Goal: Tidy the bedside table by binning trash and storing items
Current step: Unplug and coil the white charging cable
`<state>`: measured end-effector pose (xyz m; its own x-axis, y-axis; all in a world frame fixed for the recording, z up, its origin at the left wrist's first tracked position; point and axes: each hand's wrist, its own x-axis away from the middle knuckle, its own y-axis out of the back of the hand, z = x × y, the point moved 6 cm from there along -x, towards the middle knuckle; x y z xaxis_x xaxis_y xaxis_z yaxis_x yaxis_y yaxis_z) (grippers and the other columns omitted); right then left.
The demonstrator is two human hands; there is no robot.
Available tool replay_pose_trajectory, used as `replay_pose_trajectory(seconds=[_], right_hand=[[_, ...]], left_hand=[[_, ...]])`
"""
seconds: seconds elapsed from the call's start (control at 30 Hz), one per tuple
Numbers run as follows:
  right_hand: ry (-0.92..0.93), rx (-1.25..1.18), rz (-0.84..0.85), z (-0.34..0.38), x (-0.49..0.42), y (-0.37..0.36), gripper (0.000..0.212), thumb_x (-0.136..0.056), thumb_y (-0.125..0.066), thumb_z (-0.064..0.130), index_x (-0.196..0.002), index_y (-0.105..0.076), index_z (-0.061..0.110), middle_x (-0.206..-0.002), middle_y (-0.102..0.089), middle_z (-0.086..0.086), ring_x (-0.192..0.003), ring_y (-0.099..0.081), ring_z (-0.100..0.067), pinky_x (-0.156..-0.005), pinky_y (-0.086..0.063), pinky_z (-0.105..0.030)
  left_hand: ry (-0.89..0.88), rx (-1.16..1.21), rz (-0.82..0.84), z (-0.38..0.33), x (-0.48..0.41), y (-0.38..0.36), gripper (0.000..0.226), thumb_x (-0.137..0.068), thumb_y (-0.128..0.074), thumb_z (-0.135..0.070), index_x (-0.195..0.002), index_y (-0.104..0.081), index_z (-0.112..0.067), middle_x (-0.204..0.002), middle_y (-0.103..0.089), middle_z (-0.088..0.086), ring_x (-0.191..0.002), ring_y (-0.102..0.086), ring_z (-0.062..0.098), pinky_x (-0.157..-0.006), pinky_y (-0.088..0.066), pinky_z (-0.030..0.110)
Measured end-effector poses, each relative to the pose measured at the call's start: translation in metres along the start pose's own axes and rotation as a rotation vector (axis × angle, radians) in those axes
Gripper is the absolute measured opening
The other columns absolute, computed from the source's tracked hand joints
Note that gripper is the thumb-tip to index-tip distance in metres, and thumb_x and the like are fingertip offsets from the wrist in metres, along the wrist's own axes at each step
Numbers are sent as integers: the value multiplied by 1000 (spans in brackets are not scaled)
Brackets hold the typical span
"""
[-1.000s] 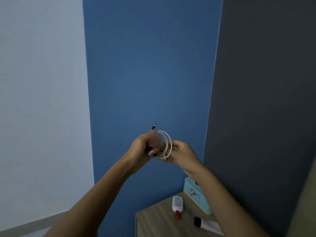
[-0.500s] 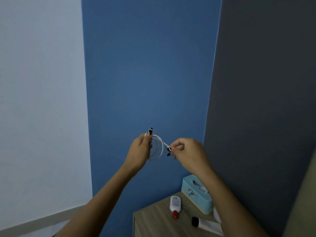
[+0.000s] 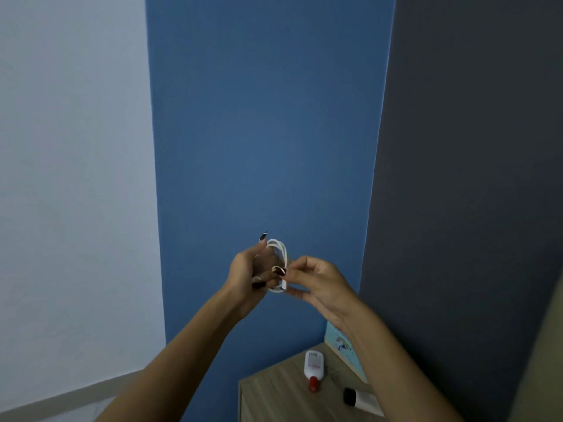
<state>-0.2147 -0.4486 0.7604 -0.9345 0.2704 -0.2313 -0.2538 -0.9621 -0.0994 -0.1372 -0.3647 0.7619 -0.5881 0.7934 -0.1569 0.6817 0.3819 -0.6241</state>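
White cable (image 3: 278, 263), coiled into a small loop, is held up in front of a blue wall panel (image 3: 268, 132), well above the wooden worktop (image 3: 274, 397) seen at the lower edge of the frame. The coil is gripped on its near side by the left hand (image 3: 248, 277), whose fingers (image 3: 260, 283) are curled together around the loops, one dark-nailed finger pointing upward past the top of the coil. The cable's plug end, at the bottom of the coil, is pinched by the right hand (image 3: 316, 283), thumb and forefinger closed on it while the other fingers are spread loosely. Below the cable and to its right, a white bottle with a red cap (image 3: 313, 368) is seen lying flat on the worktop, cap toward the camera. Just right of that bottle, a white tube with a black cap (image 3: 361, 399) is seen lying on its side, partly hidden by the right forearm. A pale blue box (image 3: 342, 345) is set behind both, against a dark grey wall (image 3: 472, 178), and is also partly covered by the forearm.
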Motion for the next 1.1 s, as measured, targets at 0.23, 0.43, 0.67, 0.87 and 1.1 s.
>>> replay_pose_trajectory(seconds=[0.23,0.43,0.67,0.87,1.1], right_hand=[[16,-148,-20,-9,-2,3,20,-85,-64,0,-70,-56,10,-78,-67,-8,-78,-66,-20,-83,-57,-37],[-24,-245,47,-15,-6,7,16,-75,-70,10,-75,-54,13,-79,-66,-7,-75,-63,-18,-82,-49,-38],[34,-199,-32,-11,-8,20,51,-67,-84,17,-96,-42,13,-65,-57,1,-58,-55,-9,-56,-46,-23],[194,201,-238,-4,-3,34,37,-74,-78,37,-85,-53,12,-64,-56,-1,-58,-53,-12,-58,-43,-28],[44,11,-95,-6,4,32,15,-94,-55,20,-91,-61,7,-86,-72,-13,-71,-67,-18,-72,-54,-35]], left_hand=[[19,-40,77,3,-2,-6,40,-97,-37,-31,-59,-33,-16,-47,-28,-5,-26,-21,4,-40,-14,22],[49,-16,134,7,0,-12,37,-93,-41,-31,-59,-32,-17,-44,-28,-5,-26,-23,5,-41,-15,23],[-88,-489,-113,6,3,-4,40,-101,-36,-26,-66,-48,-11,-59,-47,2,-59,-45,16,-64,-39,29],[-260,-1071,-74,3,9,-14,45,-101,-30,-41,-76,-51,-10,-58,-49,-4,-53,-43,10,-57,-40,23],[-444,-1320,-124,-11,3,-11,37,-102,-37,-30,-69,-50,-19,-59,-50,-5,-46,-42,3,-51,-35,16]])
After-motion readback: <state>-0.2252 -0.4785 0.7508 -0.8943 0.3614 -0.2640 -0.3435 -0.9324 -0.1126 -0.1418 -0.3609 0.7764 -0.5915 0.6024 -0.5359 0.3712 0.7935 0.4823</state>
